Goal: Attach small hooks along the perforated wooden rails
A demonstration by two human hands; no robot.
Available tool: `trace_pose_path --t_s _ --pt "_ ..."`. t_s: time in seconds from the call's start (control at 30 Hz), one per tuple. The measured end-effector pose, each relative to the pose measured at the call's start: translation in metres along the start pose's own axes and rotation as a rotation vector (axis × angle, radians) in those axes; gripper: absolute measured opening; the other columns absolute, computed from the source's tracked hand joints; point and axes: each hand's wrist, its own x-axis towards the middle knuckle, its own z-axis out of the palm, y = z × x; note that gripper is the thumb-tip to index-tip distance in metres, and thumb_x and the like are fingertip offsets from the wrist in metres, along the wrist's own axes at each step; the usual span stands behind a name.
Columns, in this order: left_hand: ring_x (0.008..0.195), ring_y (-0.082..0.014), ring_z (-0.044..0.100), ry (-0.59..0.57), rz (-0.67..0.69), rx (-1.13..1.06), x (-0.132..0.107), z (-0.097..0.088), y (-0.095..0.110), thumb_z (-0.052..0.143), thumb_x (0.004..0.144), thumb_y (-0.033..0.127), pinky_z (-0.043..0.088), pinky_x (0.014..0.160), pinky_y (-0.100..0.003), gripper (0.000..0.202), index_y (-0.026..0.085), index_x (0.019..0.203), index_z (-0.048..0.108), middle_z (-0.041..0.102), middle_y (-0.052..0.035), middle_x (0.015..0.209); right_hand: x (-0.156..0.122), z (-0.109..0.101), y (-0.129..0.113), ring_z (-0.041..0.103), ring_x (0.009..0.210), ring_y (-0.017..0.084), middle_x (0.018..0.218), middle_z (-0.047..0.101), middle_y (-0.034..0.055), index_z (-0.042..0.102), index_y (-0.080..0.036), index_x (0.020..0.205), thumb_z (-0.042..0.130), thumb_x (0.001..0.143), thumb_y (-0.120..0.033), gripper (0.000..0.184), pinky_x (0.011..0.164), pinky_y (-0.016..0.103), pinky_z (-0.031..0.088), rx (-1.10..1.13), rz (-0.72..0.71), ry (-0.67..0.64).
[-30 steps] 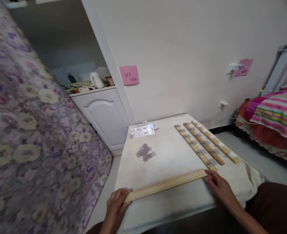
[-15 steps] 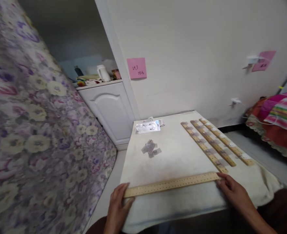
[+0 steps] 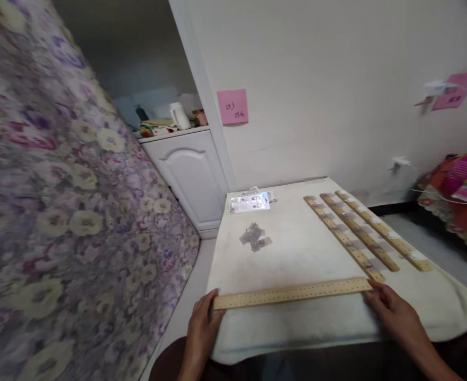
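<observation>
A long pale wooden strip point(image 3: 293, 292) with rows of small holes lies across the near part of the cloth-covered table point(image 3: 281, 336). My left hand point(image 3: 202, 327) is closed at its left end, fingers above and thumb below the corner. At the opposite end, my right hand point(image 3: 394, 311) pinches the strip between thumb and fingers. Beyond the strip sits a small heap of clear plastic packets point(image 3: 255, 237); what they contain is too small to tell. To the right lie three similar wooden strips point(image 3: 347, 243) with small clear packets spaced along them.
Flat clear packaging point(image 3: 249, 202) lies at the table's far left corner. A floral curtain point(image 3: 86, 227) hangs on the left, beside a white cabinet point(image 3: 189, 174). The wall point(image 3: 316, 106) rises behind the table. A bed with bright covers point(image 3: 451, 196) stands at the right.
The view has swung slightly left, so everything appears farther right. Both hands stay at the ends of the wooden strip, which keeps about the same place on the table.
</observation>
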Motion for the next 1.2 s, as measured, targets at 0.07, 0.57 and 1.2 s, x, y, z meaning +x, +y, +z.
trace_pose_path --t_s 0.07,0.57,1.2 --pt "0.111 -0.0238 0.056 0.008 -0.019 -0.030 -0.003 0.001 0.000 0.058 0.074 0.032 0.044 0.099 -0.042 0.045 0.021 0.118 0.056 0.062 -0.0066 0.116 0.002 0.000 0.004 0.060 0.052 0.020 0.055 0.062 -0.0016 0.059 -0.016 0.109 0.051 0.072 -0.052 0.052 0.053 0.030 0.046 -0.005 -0.003 -0.029" --pt "0.108 -0.0226 0.058 0.093 -0.075 -0.214 -0.006 0.004 -0.017 0.045 0.080 0.028 0.045 0.097 -0.041 0.038 0.020 0.114 0.059 0.062 -0.0080 0.116 0.032 0.048 -0.119 0.062 0.074 0.020 0.079 0.068 0.0038 0.063 -0.021 0.092 0.050 0.079 -0.043 0.029 0.067 0.029 0.048 0.061 -0.412 -0.205" --pt "0.077 -0.0189 0.067 0.309 -0.092 -0.316 0.007 0.012 -0.010 0.047 0.080 0.040 0.054 0.073 -0.028 0.029 0.024 0.092 0.067 0.071 -0.0024 0.083 0.103 0.218 -0.190 0.059 0.079 0.015 0.086 0.061 0.0014 0.064 -0.023 0.082 0.048 0.082 -0.021 0.016 0.070 0.023 0.039 -0.229 -0.669 -0.312"
